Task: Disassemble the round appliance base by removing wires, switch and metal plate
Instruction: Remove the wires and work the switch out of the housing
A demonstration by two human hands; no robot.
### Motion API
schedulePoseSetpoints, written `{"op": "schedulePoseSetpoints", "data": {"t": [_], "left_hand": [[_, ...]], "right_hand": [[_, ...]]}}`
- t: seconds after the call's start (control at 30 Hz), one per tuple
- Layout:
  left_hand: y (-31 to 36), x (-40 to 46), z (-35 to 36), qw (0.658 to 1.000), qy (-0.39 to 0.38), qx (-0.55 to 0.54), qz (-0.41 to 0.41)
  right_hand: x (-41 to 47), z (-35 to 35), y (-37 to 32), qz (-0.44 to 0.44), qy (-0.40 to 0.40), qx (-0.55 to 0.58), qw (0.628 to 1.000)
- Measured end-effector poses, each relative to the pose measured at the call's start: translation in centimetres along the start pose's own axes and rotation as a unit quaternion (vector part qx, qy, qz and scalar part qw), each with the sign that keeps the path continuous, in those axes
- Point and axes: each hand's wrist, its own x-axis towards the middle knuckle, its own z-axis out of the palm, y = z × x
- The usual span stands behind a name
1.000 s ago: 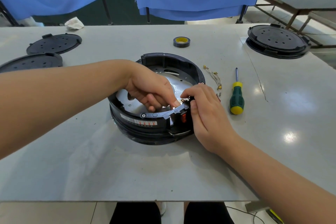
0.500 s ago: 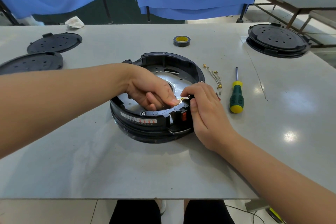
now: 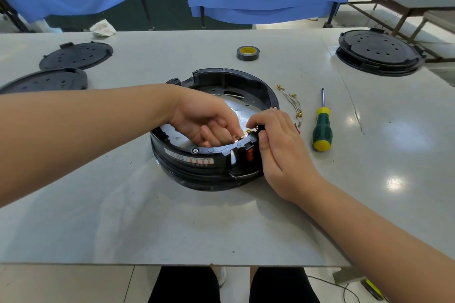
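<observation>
There, in the middle of the grey table (image 3: 123,216), stood the round appliance base (image 3: 209,170), black and open on top, with the shiny metal plate (image 3: 243,108) lying inside it. The person's left hand (image 3: 204,118) reached down into the base, the fingers curled together and the fingertips pinching something small and brass-coloured at the near rim; I could not tell exactly what the piece was. The right hand (image 3: 283,147) was on the outside of the same spot, fingers bent and pressed against the rim, the thumb lying just beside the orange switch (image 3: 250,155) in its black housing. So both grips met at one place, on the near right edge of the base.

Just to the right of the right hand lay some thin loose wires (image 3: 291,102) with brass ends, and beyond them a screwdriver (image 3: 321,128) with a green and yellow handle. Behind the hands, further on the table, was a roll of black tape (image 3: 248,53). Far to the left of the left arm lay two black round covers (image 3: 76,55), and far to the right was another black base (image 3: 379,55).
</observation>
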Motion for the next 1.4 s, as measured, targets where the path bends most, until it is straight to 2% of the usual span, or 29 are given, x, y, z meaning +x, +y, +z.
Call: {"op": "schedulePoseSetpoints", "data": {"t": [0.07,0.17,0.33,0.73,0.93,1.07,1.17,1.3,1.4], "left_hand": [[0.3,-0.2,0.5,1.000,0.010,0.000,-0.010],[0.4,0.1,0.9,0.998,0.014,0.055,-0.001],[0.9,0.0,1.1,0.999,0.004,0.053,-0.003],[2.6,-0.5,1.3,0.993,-0.008,0.105,-0.057],[3.1,-1.1,1.9,0.988,0.014,0.131,-0.075],[3.0,-1.8,2.7,0.984,0.059,0.151,-0.072],[2.1,-2.0,3.7,0.977,0.138,0.154,-0.051],[0.8,-0.7,5.7,0.932,0.263,0.248,0.002],[0.3,-0.4,6.6,0.930,0.284,0.230,0.040]], "right_hand": [[0.0,0.0,0.0,0.003,-0.001,-0.003,1.000],[0.0,-0.1,-0.1,0.004,0.000,-0.006,1.000],[0.0,0.0,0.0,0.000,0.004,-0.008,1.000],[0.0,0.0,-0.1,0.003,0.005,-0.003,1.000],[-0.1,0.0,-0.2,0.010,0.001,-0.006,1.000],[-0.1,-0.1,-0.2,0.009,0.002,-0.004,1.000],[-0.1,0.0,-0.4,0.002,0.010,-0.002,1.000],[-0.1,0.1,-0.5,0.001,0.018,0.000,1.000],[-0.1,0.1,-0.5,0.003,0.020,0.002,1.000]]}}
